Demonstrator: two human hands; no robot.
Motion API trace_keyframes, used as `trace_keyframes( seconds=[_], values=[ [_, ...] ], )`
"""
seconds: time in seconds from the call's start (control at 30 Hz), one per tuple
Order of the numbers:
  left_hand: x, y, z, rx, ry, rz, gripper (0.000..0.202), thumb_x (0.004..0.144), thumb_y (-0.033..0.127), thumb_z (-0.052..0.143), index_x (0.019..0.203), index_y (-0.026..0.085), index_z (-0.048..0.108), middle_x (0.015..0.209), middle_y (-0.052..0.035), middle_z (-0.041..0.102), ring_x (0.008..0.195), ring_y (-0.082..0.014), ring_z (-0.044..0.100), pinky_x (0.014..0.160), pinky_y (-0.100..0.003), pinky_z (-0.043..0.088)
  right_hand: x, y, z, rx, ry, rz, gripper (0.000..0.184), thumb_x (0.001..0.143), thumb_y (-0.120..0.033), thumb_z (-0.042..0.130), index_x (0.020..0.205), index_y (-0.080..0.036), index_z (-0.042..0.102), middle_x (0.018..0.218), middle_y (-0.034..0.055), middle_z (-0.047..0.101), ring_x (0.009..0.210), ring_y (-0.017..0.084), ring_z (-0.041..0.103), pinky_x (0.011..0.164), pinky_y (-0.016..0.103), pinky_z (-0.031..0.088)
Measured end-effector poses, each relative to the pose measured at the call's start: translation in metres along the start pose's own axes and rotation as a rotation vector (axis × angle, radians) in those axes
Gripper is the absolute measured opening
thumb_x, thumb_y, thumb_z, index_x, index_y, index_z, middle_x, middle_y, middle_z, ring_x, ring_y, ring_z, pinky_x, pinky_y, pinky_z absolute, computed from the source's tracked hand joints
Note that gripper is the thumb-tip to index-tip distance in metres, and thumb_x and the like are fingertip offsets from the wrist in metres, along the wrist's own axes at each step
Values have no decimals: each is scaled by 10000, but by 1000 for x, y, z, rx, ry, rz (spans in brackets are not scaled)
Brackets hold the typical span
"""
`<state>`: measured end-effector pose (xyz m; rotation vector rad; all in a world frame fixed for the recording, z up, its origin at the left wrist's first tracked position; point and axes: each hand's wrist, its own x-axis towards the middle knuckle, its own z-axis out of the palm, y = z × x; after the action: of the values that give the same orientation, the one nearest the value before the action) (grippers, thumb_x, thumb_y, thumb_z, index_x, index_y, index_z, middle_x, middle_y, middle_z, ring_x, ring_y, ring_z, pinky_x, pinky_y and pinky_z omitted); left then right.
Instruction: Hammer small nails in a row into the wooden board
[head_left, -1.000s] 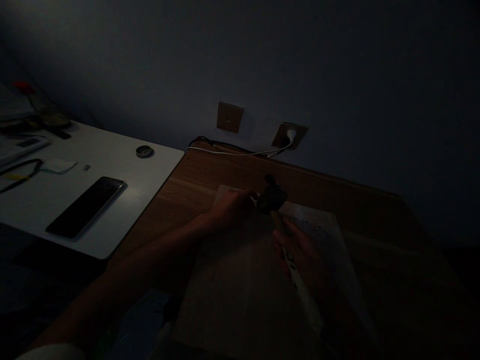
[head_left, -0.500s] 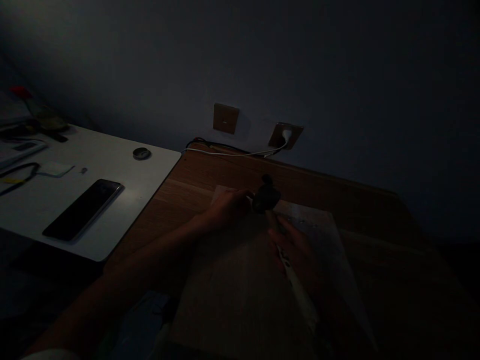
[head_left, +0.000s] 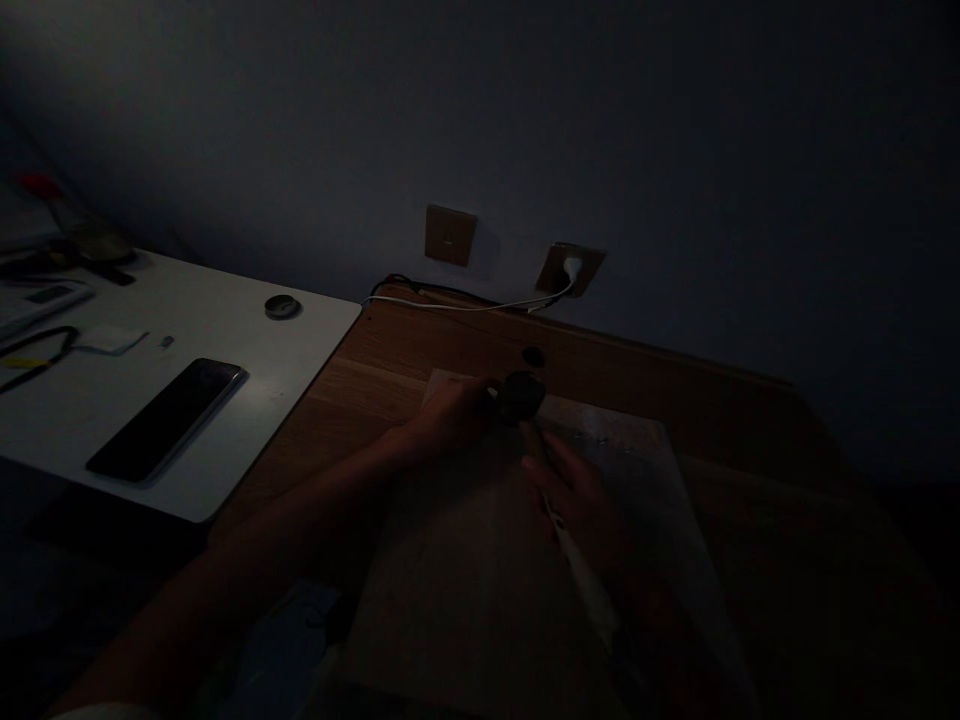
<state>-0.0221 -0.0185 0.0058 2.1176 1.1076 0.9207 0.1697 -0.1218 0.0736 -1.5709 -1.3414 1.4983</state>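
Note:
My right hand [head_left: 577, 490] is closed around the handle of a hammer [head_left: 521, 398] with a dark, blunt head. Its pale handle slants down towards the lower right. Left of the head, my left hand [head_left: 454, 410] pinches something thin with a small bright glint; its kind cannot be made out in the dark. The hammer head is very close to those fingertips, and whether it touches the thin thing is unclear. Both hands are over a flat board or sheet [head_left: 465, 560] on the wooden desk [head_left: 360, 365]. A few small shiny bits [head_left: 602, 441] lie near its far right corner.
On the white table [head_left: 315, 325] at left are a phone [head_left: 169, 418], a small round lid [head_left: 282, 306], a cable loop [head_left: 64, 350] and a red-topped bottle [head_left: 90, 235]. A plugged-in white cable [head_left: 465, 306] runs along the wall. Behind the hammer is a dark round hole [head_left: 533, 356].
The hammer head has shifted slightly left and down, closer to my left fingertips, and my right hand has moved with it. My left hand stays nearly in place.

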Motion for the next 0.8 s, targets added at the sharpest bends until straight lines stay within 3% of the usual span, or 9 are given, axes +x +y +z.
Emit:
trace_keyframes(
  seconds=[0.1,0.27,0.53,0.7,0.8],
  values=[
    [0,0,1,-8,-2,-18,365,821,118,679,1182,166,695,928,-46,790,800,-176,749,663,-214,519,0,1,0,-3,-4,-31,387,879,-561,603,1051,-215,578,605,-90,501,393,74,445,365,211,356],
    [0,0,2,-21,-2,-13,387,834,141,674,1219,181,680,974,-46,790,844,-180,749,708,-228,537,0,3,-1,41,6,5,521,882,-548,615,1270,-206,551,601,-95,510,385,75,433,359,205,338],
    [2,-2,1,-19,-30,19,401,812,123,677,1209,171,652,959,-40,750,826,-164,715,702,-227,516,-2,1,-3,35,-5,-19,421,857,-591,627,1044,-216,593,585,-88,506,384,75,440,357,204,344],
    [-6,4,-9,107,3,119,380,808,206,711,1172,174,608,1158,-92,625,938,-185,650,773,-293,530,-22,9,-24,84,69,71,661,839,-619,662,1350,-220,536,600,-89,521,382,72,437,346,185,330],
    [-14,27,-12,176,-64,275,219,894,230,664,1099,173,613,1070,-77,634,917,-184,631,767,-293,516,-41,25,-42,65,160,143,759,807,-638,696,1409,-214,510,601,-82,530,390,87,459,350,197,341]
  ],
)
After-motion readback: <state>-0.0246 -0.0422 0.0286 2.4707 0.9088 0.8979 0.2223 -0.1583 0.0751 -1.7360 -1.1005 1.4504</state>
